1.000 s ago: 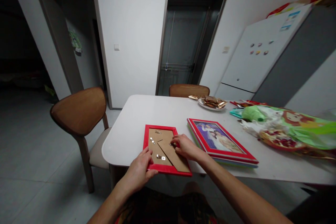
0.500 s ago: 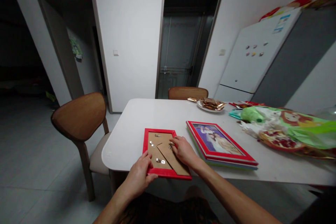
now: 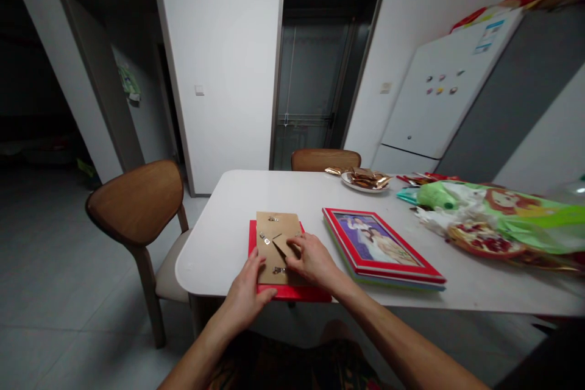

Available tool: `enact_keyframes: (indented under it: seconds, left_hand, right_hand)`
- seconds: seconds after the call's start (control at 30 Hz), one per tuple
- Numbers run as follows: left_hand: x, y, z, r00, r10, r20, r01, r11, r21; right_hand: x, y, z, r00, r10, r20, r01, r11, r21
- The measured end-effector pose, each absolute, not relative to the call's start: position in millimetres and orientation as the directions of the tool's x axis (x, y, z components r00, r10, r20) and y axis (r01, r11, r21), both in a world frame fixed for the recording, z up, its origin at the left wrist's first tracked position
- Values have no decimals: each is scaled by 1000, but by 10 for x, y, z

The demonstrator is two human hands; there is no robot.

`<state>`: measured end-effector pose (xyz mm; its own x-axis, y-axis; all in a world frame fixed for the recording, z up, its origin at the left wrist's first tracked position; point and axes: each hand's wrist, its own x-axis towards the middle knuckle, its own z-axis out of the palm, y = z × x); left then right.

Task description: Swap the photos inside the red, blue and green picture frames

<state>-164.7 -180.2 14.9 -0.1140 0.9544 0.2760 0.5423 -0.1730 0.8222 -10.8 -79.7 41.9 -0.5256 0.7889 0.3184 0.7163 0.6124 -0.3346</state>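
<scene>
A brown backing board [image 3: 270, 256] was held over a red frame [image 3: 295, 294] at the near edge of the bench [image 3: 214, 244].
The board's support flap [image 3: 284, 246] was pinched narrowly by the fingers of the right hand [image 3: 313, 259], apparently as a handle; the exact contact was partly hidden. The frame's near-left corner was braced by the left hand [image 3: 244, 292], thumb and fingers spread, presumably for steadiness; whether it was gripped could not be told. Bare surface was offered beyond and leftward, while rightward room was limited by a stack of framed pictures [image 3: 384, 244].
</scene>
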Motion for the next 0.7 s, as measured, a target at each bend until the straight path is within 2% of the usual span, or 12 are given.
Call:
enact_keyframes:
  seconds: [0.07, 0.13, 0.2, 0.27, 0.33, 0.4, 0.57, 0.7]
  left_hand:
    - [-1641, -1719, 180, -235, 933, 271, 335, -184, 924]
    - [-1664, -1644, 225, -324, 923, 206, 86, -188, 978]
    - [-1740, -1612, 278, -371, 920, 125, -111, -178, 978]
    - [-1887, -1638, 320, -418, 905, 75, -195, -170, 966]
    - [-2095, -1707, 337, -479, 877, 47, -198, -160, 967]
    - [-2324, -1787, 321, -533, 846, 12, -163, -117, 980]
    - [-2731, -1874, 194, -593, 805, -17, 115, 106, 988]
    - [-2853, -1844, 140, -612, 791, 22, 276, 187, 943]
  right_hand:
    - [-150, -865, 552, -540, 772, 335, 696, 633, -339]
    - [-218, -954, 665, -560, 748, 357, 662, 663, -350]
    - [-279, -1023, 728, -571, 727, 382, 612, 687, -392]
    - [-291, -1034, 727, -560, 730, 391, 580, 683, -444]
    - [-237, -976, 660, -516, 769, 377, 617, 639, -459]
    - [-133, -876, 543, -454, 825, 338, 715, 563, -415]
    - [82, -686, 244, -335, 920, 201, 886, 381, -264]
    - [97, -620, 176, -294, 942, 163, 896, 331, -297]
